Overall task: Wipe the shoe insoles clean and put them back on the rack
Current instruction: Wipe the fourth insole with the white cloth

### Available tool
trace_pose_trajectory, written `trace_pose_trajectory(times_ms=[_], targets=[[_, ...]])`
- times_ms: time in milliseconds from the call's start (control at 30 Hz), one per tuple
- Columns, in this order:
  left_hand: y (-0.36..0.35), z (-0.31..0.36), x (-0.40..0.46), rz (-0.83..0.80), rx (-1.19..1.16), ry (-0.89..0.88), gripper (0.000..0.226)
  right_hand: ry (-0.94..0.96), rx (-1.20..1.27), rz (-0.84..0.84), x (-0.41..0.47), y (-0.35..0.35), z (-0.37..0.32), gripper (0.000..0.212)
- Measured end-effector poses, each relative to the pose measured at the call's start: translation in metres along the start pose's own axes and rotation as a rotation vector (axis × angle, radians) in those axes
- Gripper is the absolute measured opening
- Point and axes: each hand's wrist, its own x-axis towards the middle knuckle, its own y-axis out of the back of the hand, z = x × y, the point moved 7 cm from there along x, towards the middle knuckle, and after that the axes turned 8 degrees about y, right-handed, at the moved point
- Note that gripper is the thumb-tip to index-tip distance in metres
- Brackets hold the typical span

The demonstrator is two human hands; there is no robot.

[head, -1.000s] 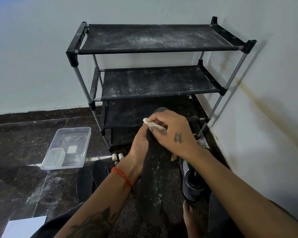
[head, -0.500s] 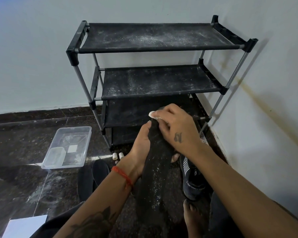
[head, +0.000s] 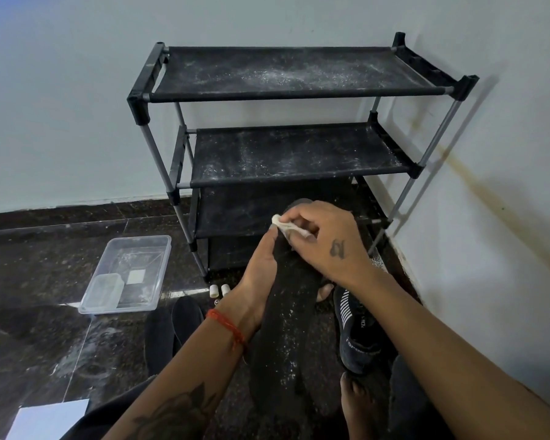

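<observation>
Left hand (head: 261,274) grips dusty insole (head: 283,338) from below, held before the rack (head: 299,154). Right hand (head: 324,242) pinches white wipe (head: 288,228) near its toe, slightly lower than 0.5 s ago. Shoe (head: 356,338) lettering unreadable.

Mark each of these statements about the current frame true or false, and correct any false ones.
1. The right hand presses a small white cloth against the black insole. True.
2. The left hand rests idle on the floor. False: it grips the insole's left edge, holding it up.
3. The rack shelves that show are dusted with white specks and carry no shoes. True.
4. The clear plastic tub sits on the rack's top shelf. False: it lies on the dark floor, left of the rack.
5. A dark shoe lies on the floor beside the right forearm. True.
</observation>
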Motion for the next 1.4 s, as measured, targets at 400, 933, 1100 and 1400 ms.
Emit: trace_pose_trajectory(times_ms=[400,933,1100,1400], targets=[[0.005,-0.002,-0.001,0.072,0.127,0.019,0.069,0.083,-0.347,0.079,0.003,0.022,0.002,0.023],[0.011,0.001,0.004,0.065,0.085,0.007,0.079,0.001,-0.049,0.019,0.006,0.013,0.000,0.023],[0.013,0.003,0.003,0.084,0.100,0.005,0.078,0.041,-0.104,-0.053,0.000,-0.005,-0.001,0.021],[0.021,0.007,0.005,0.134,0.135,-0.045,0.083,-0.110,-0.127,0.123,0.002,0.024,0.017,0.023]])
